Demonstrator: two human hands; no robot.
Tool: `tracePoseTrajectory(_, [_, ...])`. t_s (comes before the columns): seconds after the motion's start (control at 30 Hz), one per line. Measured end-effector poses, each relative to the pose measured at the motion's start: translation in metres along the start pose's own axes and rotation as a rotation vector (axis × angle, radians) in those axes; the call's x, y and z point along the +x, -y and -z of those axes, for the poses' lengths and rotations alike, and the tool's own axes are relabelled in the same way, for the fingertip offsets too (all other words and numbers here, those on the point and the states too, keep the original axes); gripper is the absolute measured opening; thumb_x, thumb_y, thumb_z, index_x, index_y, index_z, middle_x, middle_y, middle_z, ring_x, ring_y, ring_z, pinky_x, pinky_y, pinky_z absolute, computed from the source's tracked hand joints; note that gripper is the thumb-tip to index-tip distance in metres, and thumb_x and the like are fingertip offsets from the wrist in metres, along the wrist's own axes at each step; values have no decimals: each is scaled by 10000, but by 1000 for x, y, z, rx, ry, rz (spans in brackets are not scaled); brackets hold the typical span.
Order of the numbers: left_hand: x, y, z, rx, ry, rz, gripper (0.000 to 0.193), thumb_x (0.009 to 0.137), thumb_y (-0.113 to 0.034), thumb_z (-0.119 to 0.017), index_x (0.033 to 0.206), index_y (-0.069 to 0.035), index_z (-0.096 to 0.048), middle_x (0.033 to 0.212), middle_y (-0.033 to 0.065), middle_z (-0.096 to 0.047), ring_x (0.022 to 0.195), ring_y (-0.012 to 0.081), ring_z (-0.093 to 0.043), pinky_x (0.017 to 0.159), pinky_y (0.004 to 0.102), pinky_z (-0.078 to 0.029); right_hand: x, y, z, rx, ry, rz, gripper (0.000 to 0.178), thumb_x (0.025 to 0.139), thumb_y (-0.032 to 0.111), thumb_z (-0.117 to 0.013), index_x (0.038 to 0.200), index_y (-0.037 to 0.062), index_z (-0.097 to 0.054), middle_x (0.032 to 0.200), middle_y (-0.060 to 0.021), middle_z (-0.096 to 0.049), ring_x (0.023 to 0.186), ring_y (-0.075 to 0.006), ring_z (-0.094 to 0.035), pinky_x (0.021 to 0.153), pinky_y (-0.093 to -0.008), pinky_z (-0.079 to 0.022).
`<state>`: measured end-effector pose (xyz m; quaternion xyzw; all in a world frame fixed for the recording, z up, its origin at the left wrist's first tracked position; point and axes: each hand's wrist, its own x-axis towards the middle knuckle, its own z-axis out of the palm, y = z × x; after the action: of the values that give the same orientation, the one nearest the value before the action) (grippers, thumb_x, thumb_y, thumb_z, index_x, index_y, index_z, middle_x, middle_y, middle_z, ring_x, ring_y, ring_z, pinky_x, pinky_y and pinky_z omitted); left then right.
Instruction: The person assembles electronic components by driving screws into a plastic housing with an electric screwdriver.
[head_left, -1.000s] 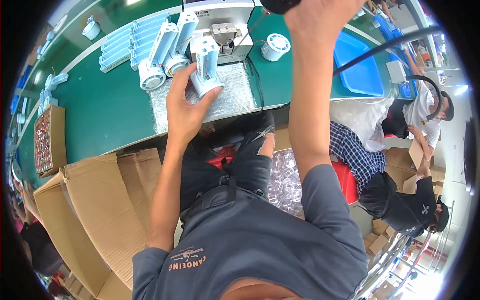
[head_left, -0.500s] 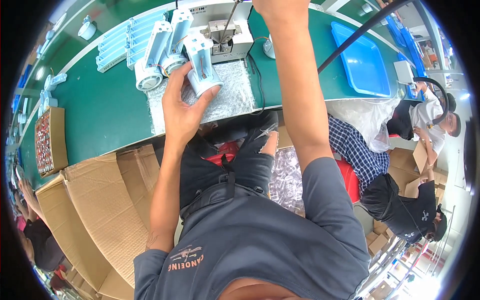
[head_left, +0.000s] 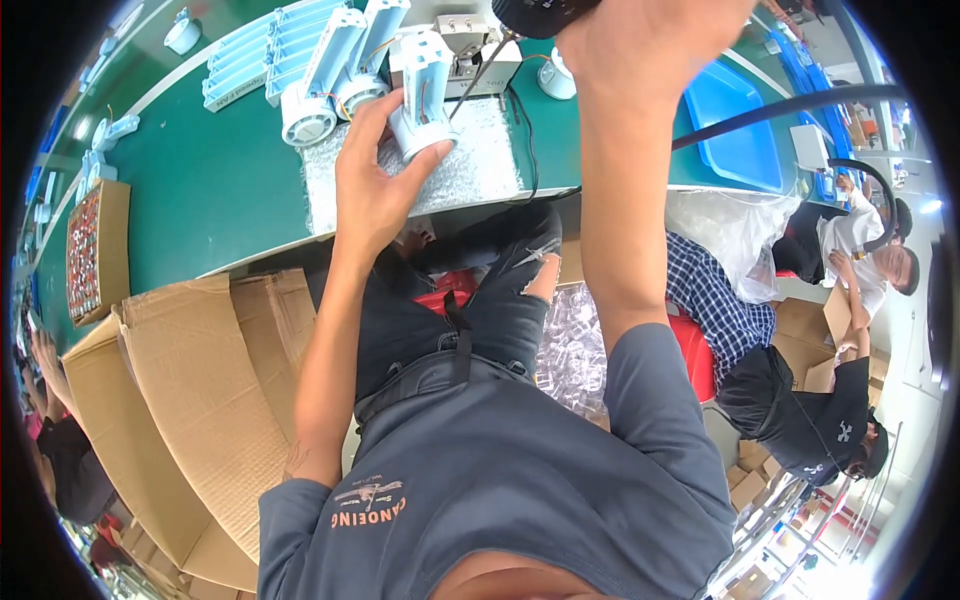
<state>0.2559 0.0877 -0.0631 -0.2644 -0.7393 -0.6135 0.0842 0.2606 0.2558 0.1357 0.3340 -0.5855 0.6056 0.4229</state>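
Note:
My left hand (head_left: 385,175) has its thumb and fingers around the round base of a light blue plastic housing (head_left: 424,100), which stands upright on bubble wrap (head_left: 480,165). Thin wires show inside its hollow stem. At the top, my right hand (head_left: 650,45) grips a black electric screwdriver (head_left: 540,14), partly cut off by the picture's edge. Its long thin bit slants down to the right side of the housing's base; whether the tip touches is too small to tell. Two similar housings (head_left: 310,118) stand just left of my left hand.
Behind the held housing sits a grey metal box machine (head_left: 485,72). Light blue slatted parts (head_left: 240,75) lie at the back left. A box of small red parts (head_left: 98,250) is far left, a blue tray (head_left: 735,130) right. A cardboard box (head_left: 190,380) stands below the table edge. Co-workers are at right.
My right hand has brought the screwdriver bit from the grey machine to the blue housing's base, moving slightly right. My left hand still holds the housing, now tilted less. The whole view has shifted slightly.

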Motion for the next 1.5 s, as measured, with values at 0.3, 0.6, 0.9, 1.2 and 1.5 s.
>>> tracePoseTrajectory(0.3, [-2, 7, -1, -4, -16, -18, 588, 809, -159, -866, 1304, 25, -608, 1146, 141, -649, 1031, 269, -636, 933, 348, -492, -11, -30, -17, 44, 4, 39, 349, 1084, 396, -556, 1072, 48, -580, 684, -57, -630, 476, -107, -570, 432, -218, -449])
tracePoseTrajectory(0.6, [-3, 2, 0, 27, -8, -37, 591, 816, -168, -864, 1308, 30, -602, 1171, 159, -653, 1066, 289, -640, 949, 361, -492, -13, -31, -11, -13, 46, 66, 366, 1091, 421, -529, 1077, 57, -573, 693, -53, -635, 483, -101, -578, 433, -214, -456])
tracePoseTrajectory(0.9, [-2, 0, 0, 75, 17, 0, 595, 812, -171, -864, 1305, 32, -601, 1212, 177, -654, 1090, 314, -650, 965, 374, -498, -16, -35, -14, 97, 36, -11, 334, 1085, 371, -563, 1116, 38, -560, 692, -74, -628, 470, -112, -567, 422, -221, -440])
tracePoseTrajectory(1.2, [1, -4, -2, 52, 29, -25, 581, 813, -142, -856, 1309, 20, -599, 1250, 173, -644, 1119, 323, -643, 970, 372, -498, -20, -30, -23, 80, -83, -64, 330, 1078, 286, -592, 1239, 4, -538, 740, -71, -616, 503, -104, -549, 430, -226, -415])
tracePoseTrajectory(1.5, [-4, 2, -3, 32, -47, -20, 607, 819, -157, -859, 1318, 54, -584, 1211, 172, -629, 1093, 289, -632, 960, 357, -490, 1, 7, 8, 130, -210, -59, 402, 1083, 399, -550, 1164, 7, -574, 641, -55, -586, 454, -126, -554, 411, -245, -461])
